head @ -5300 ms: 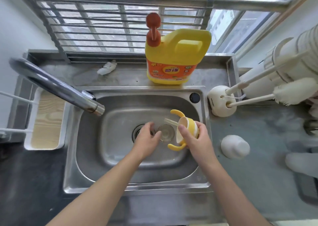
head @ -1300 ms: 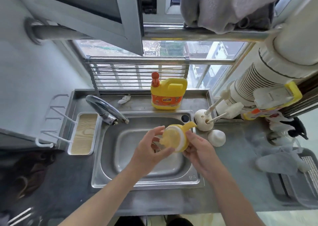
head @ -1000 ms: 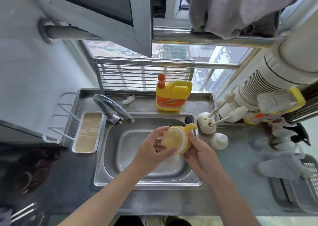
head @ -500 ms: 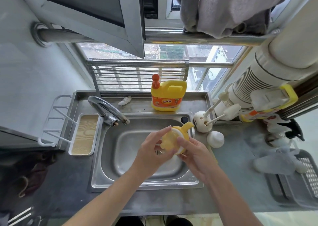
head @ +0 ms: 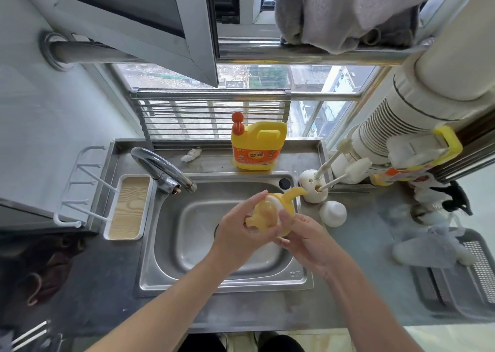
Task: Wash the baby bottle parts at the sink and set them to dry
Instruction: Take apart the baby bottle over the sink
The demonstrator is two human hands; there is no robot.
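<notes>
Over the steel sink [head: 171, 271] both hands hold a yellow baby bottle top with curved handles [head: 270, 212]. My left hand [head: 238, 231] wraps its left side, fingers curled over the top. My right hand [head: 302, 233] grips it from the right and below, thumb on the yellow ring. One handle [head: 294, 192] sticks up to the right. A white dome-shaped bottle cap [head: 333, 213] stands on the counter right of the sink. A white holder [head: 312, 189] with two bottle brushes sits at the sink's back right corner.
The tap [head: 163, 168] arches over the sink's back left; no water is visible. A yellow detergent jug [head: 258, 146] stands behind the sink. A wood-lined tray [head: 130, 207] lies left. A grey drying basket [head: 460, 279] and a pale cloth [head: 434, 247] are at right.
The view has pulled up and back from the sink. The bottle top has been raised out of the basin, and my left hand has shifted round it while my right hand keeps its grip.
</notes>
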